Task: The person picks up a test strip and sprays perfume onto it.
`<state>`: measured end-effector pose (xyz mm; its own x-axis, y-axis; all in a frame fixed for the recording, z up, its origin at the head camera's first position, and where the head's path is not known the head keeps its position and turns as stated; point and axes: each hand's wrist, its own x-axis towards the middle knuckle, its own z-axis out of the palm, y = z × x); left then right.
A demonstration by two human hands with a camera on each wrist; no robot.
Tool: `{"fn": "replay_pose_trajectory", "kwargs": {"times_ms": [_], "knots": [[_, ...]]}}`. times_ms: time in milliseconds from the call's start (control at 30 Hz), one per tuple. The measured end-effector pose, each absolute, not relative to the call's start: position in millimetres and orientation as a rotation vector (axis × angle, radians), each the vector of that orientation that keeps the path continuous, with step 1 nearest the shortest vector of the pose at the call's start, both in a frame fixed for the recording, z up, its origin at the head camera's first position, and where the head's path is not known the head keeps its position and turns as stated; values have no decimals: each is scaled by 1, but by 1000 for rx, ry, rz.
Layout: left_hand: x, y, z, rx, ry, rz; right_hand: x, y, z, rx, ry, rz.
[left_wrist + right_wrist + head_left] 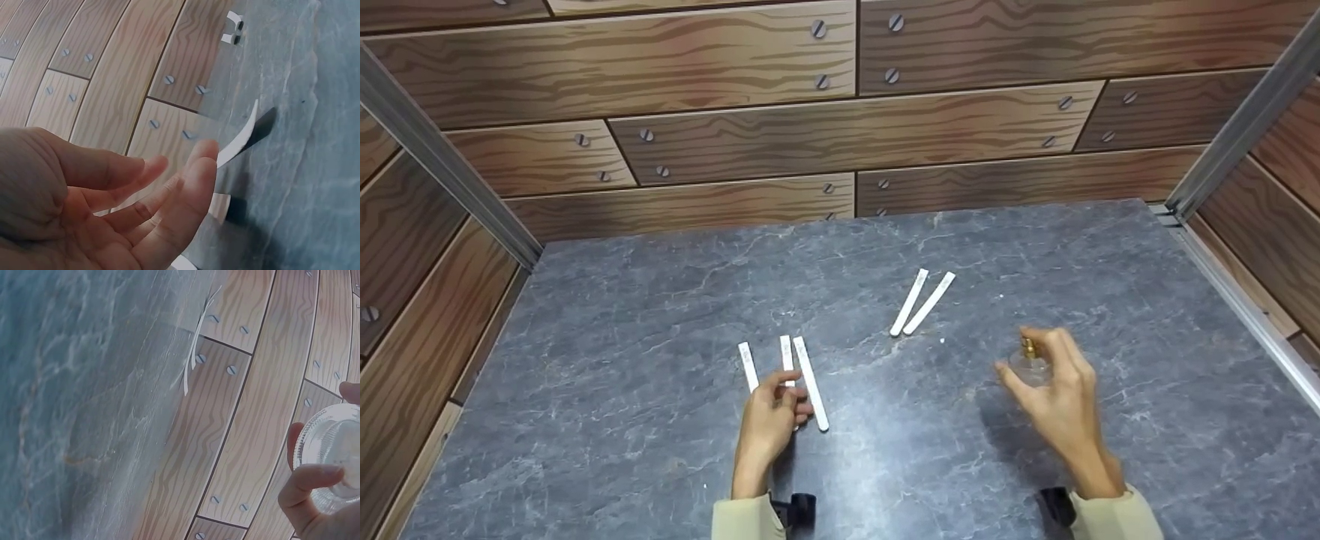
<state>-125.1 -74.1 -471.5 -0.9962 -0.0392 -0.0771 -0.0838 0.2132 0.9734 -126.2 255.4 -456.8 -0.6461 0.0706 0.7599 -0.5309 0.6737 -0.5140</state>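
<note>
My right hand [1065, 397] holds a clear glass perfume bottle [1031, 369] above the tabletop. A finger lies at its gold spray top [1028, 347]. In the right wrist view, the round ribbed base of the bottle [323, 444] shows, with fingers and thumb around it. My left hand [769, 420] is over a group of white paper scent strips, its fingers loosely bent with nothing between them. One strip [811, 382] lies just right of the fingers. A middle strip [786, 351] is partly covered by them, and a left strip [748, 364] runs behind the hand.
Two more white strips [910, 302] lie side by side farther back, right of centre. Grey marbled tabletop [622, 345] extends around both hands. Wood-patterned walls [720, 142] close off the back and sides, with a metal rail [1245, 300] along the right edge.
</note>
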Motion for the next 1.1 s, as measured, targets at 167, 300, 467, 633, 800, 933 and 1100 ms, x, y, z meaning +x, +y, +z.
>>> {"fn": "replay_pose_trajectory", "kwargs": {"times_ms": [167, 300, 467, 633, 800, 933, 1100], "knots": [[-123, -73, -475, -134, 2435, 1922, -125, 257, -458, 350, -2091, 957], [-122, -72, -476, -172, 2460, 1913, -124, 257, -458, 342, -2106, 956], [-124, -67, -478, -237, 2476, 1898, -125, 255, -457, 335, -2115, 948], [-126, -62, -481, -265, 2611, 1786, -126, 254, -457, 350, -2104, 950], [-127, -58, -483, -309, 2705, 1714, -127, 254, -459, 359, -2093, 948], [-128, -56, -486, -343, 2780, 1660, -127, 253, -459, 351, -2098, 946], [-128, -54, -487, -379, 2814, 1628, -128, 251, -461, 346, -2098, 952]]}}
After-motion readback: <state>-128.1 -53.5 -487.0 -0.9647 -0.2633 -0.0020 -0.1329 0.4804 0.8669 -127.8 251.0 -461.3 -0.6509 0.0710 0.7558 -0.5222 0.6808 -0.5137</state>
